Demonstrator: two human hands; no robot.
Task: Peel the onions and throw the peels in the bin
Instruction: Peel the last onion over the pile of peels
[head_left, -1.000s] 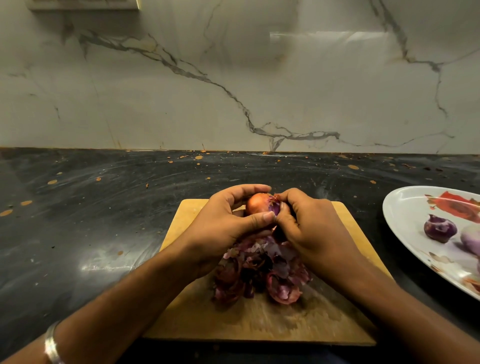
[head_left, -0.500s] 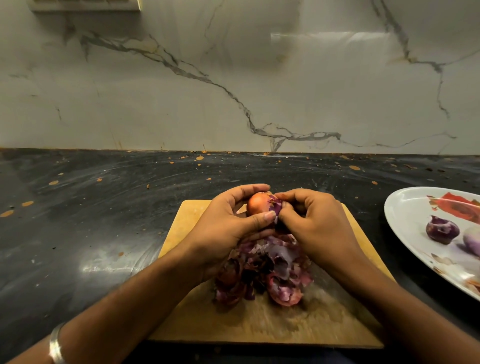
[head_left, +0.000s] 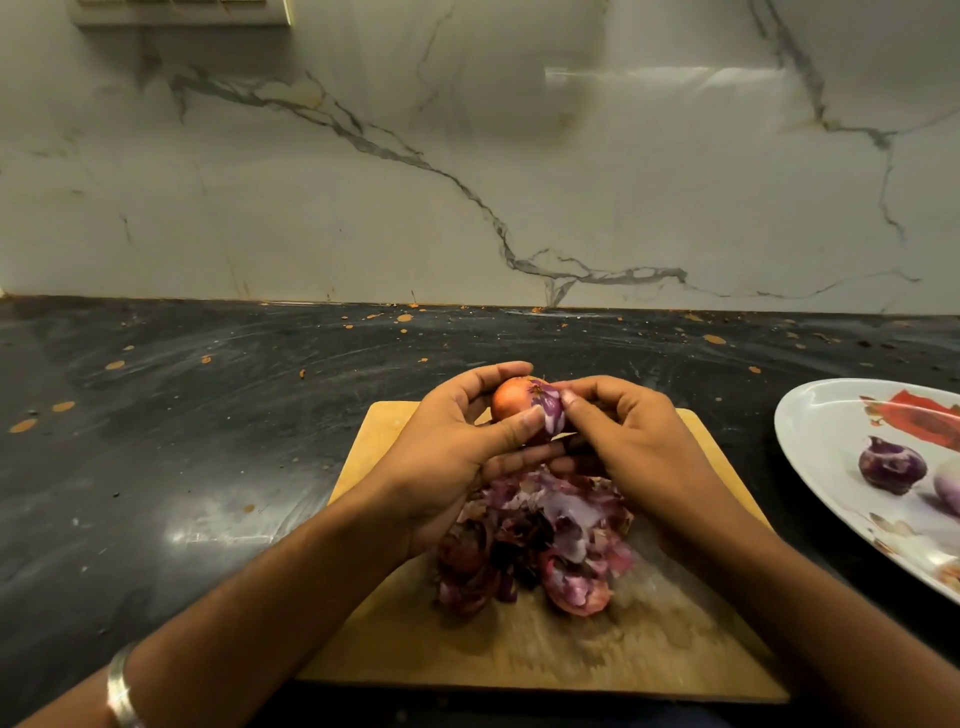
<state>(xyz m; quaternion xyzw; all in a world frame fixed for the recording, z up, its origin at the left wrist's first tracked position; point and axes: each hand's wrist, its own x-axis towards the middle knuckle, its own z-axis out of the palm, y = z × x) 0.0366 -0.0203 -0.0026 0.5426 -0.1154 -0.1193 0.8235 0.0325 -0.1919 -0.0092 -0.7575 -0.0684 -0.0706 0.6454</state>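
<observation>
over the far edge of the cutting board (head_left: 395, 431), the onion (head_left: 511, 402) was gripped by the left hand (head_left: 447, 457) while its skin was pinched by the right hand (head_left: 634, 441); the slick bulb could be squeezed loose

Two bare arms with no sleeves, a shiny silver bangle (head_left: 120, 688) on the left wrist, short fingernails

Tan wooden cutting board (head_left: 395, 441) on black, orange-flecked table (head_left: 208, 441); purple-pink peels (head_left: 540, 545) upon the board; orange-brown onion (head_left: 511, 400); right of the board, white plate (head_left: 815, 447) with red print; grey-veined white wall (head_left: 467, 182) behind.
</observation>
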